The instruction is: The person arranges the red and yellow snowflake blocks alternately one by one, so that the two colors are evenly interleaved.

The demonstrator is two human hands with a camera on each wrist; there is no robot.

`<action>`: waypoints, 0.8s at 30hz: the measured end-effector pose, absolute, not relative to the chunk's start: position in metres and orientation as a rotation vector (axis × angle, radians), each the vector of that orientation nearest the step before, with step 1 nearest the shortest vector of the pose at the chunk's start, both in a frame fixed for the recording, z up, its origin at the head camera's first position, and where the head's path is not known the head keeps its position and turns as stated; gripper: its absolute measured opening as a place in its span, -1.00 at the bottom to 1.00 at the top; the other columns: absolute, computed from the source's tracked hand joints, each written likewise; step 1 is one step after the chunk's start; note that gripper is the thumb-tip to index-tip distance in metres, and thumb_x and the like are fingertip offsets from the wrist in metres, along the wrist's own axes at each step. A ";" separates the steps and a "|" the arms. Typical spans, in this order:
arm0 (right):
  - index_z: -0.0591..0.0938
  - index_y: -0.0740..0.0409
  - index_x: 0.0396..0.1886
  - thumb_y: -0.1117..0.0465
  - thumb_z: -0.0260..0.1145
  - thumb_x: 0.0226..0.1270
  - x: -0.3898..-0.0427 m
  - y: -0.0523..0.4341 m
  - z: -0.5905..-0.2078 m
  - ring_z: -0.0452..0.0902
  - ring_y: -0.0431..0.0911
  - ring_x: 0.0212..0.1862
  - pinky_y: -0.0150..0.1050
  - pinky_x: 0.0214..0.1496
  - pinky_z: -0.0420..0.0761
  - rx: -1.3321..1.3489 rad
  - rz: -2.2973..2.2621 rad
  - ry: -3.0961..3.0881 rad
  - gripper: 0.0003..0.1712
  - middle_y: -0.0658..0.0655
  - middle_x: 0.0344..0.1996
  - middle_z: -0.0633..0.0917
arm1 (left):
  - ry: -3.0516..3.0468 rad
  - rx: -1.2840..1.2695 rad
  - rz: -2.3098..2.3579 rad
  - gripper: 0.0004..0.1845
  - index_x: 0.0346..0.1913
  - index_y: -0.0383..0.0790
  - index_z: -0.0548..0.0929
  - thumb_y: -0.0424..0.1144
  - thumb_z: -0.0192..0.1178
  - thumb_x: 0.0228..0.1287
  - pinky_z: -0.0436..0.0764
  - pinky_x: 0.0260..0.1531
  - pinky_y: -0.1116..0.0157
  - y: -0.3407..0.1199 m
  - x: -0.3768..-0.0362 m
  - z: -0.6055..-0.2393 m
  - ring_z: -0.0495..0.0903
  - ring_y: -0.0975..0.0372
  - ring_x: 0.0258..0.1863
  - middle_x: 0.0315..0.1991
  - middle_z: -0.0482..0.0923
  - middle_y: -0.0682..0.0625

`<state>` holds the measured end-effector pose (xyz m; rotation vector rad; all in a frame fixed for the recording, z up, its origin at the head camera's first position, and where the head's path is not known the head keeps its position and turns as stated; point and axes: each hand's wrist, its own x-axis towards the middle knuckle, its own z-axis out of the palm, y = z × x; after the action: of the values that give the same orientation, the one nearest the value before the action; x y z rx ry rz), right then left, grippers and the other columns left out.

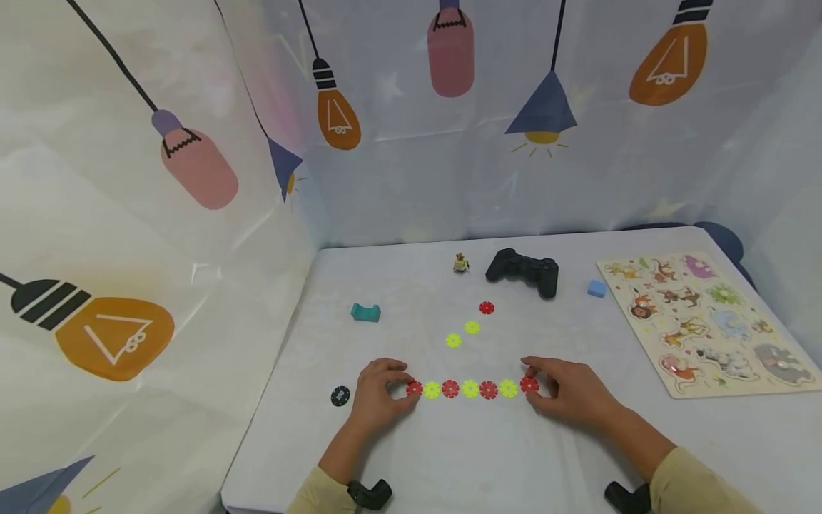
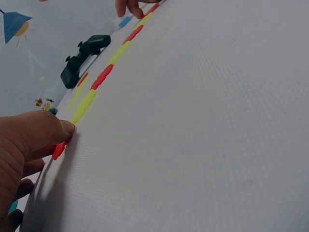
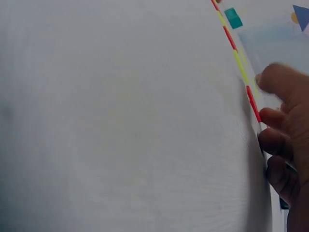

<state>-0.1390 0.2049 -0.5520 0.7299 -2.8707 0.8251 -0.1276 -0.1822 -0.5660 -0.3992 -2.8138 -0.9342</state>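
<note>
A straight row of poker chips, red and yellow by turns, lies flat on the white table. At its left end my left hand (image 1: 377, 397) pinches a red chip (image 1: 414, 388) between thumb and fingers; the left wrist view shows the thumb (image 2: 60, 128) on that chip's edge. My right hand (image 1: 574, 387) pinches the red chip (image 1: 529, 384) at the right end, thumb on the near side and fingertips on the far side. Between them sit yellow chips, such as one in the middle (image 1: 470, 388), and red ones. Behind the row, two yellow chips (image 1: 453, 340) and a red chip (image 1: 486, 308) form a slanting line.
Left of the left hand lies a black chip (image 1: 340, 396). Farther back are a teal block (image 1: 365, 313), a small figurine (image 1: 461, 263), a black game controller (image 1: 523, 271) and a blue block (image 1: 597, 288). An animal puzzle board (image 1: 700, 321) covers the table's right side.
</note>
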 end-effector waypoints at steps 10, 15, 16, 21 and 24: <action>0.64 0.02 0.15 0.10 0.55 0.09 -0.194 0.185 -0.536 0.48 -0.17 -0.22 -0.23 -0.20 0.58 0.671 1.016 -2.885 -0.42 -0.06 -0.13 0.68 | -2.807 -0.410 -0.942 -0.78 -0.25 0.14 0.78 -0.03 0.51 -0.01 0.33 0.20 -0.07 -0.185 -0.128 -0.568 0.43 0.25 0.14 -0.01 0.59 0.22; 0.58 0.05 0.23 0.01 0.53 0.12 -0.232 0.163 -0.541 0.50 -0.09 -0.07 -0.10 -0.01 0.59 0.670 1.016 -3.028 -0.34 -0.05 -0.06 0.65 | -2.823 -0.400 -0.983 -0.79 -0.25 0.16 0.78 -0.01 0.51 0.00 0.31 0.22 -0.05 -0.187 -0.127 -0.571 0.40 0.28 0.15 0.00 0.57 0.25; 0.58 0.07 0.24 0.01 0.53 0.12 -0.238 0.158 -0.542 0.49 -0.08 -0.07 -0.09 0.00 0.58 0.677 1.010 -3.046 -0.32 -0.04 -0.06 0.65 | -2.825 -0.400 -0.982 -0.79 -0.24 0.16 0.78 -0.01 0.50 0.00 0.31 0.22 -0.04 -0.187 -0.127 -0.571 0.40 0.28 0.16 0.00 0.57 0.25; 0.57 0.12 0.24 -0.02 0.50 0.14 -0.257 0.138 -0.545 0.45 -0.09 -0.14 -0.09 -0.04 0.54 0.797 0.924 -3.043 -0.32 0.01 -0.07 0.62 | -2.809 -0.418 -0.973 -0.78 -0.23 0.15 0.78 -0.01 0.50 0.01 0.31 0.23 -0.04 -0.186 -0.128 -0.569 0.40 0.27 0.17 0.01 0.58 0.22; 0.62 0.10 0.16 -0.06 0.51 0.13 -0.265 0.128 -0.545 0.44 -0.11 -0.16 -0.10 -0.06 0.53 0.871 0.895 -3.018 -0.37 0.01 -0.10 0.60 | -2.800 -0.423 -0.967 -0.78 -0.23 0.15 0.78 -0.01 0.49 0.02 0.31 0.24 -0.02 -0.187 -0.129 -0.569 0.40 0.28 0.17 0.02 0.58 0.22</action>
<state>-0.2649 0.1285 -0.5446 0.8712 -3.0185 0.8947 -0.1288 -0.1867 -0.5686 -0.4231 -2.8004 -0.9671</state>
